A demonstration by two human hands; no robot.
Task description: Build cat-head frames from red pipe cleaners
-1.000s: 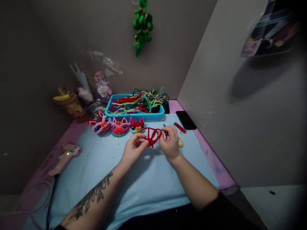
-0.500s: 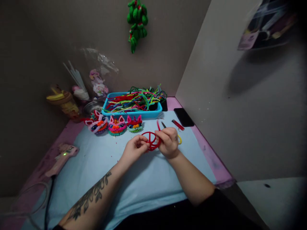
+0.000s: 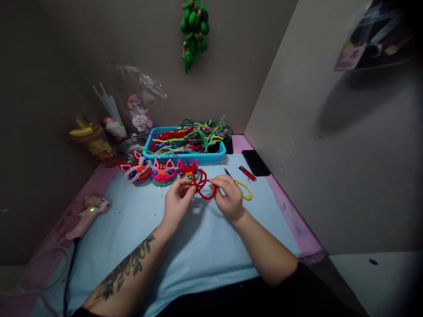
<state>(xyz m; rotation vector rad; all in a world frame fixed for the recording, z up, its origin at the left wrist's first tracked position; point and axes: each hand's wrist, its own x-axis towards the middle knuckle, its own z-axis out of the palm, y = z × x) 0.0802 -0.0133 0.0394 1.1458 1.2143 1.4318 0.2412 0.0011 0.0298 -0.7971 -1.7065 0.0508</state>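
Between my hands, above the blue cloth, is a frame of bent red pipe cleaners with several loops. My left hand pinches its left side between thumb and fingers. On the right, my right hand is closed on a red strand of the same piece, thumb and forefinger together. Just behind the frame stands a small pipe-cleaner animal head with pink ears, partly covered by the red loops. Yellow-handled scissors lie beside my right hand, partly hidden by it.
A blue tray of many-coloured pipe cleaners sits at the back. Two more animal heads stand left, one pink. A red utility knife and black phone lie right. A pink glue gun with its cord lies left.
The red frame has turned and lifted slightly, now overlapping the small animal head. My right hand has shifted its grip on the strand, uncovering more of the scissors. The view moved a little.
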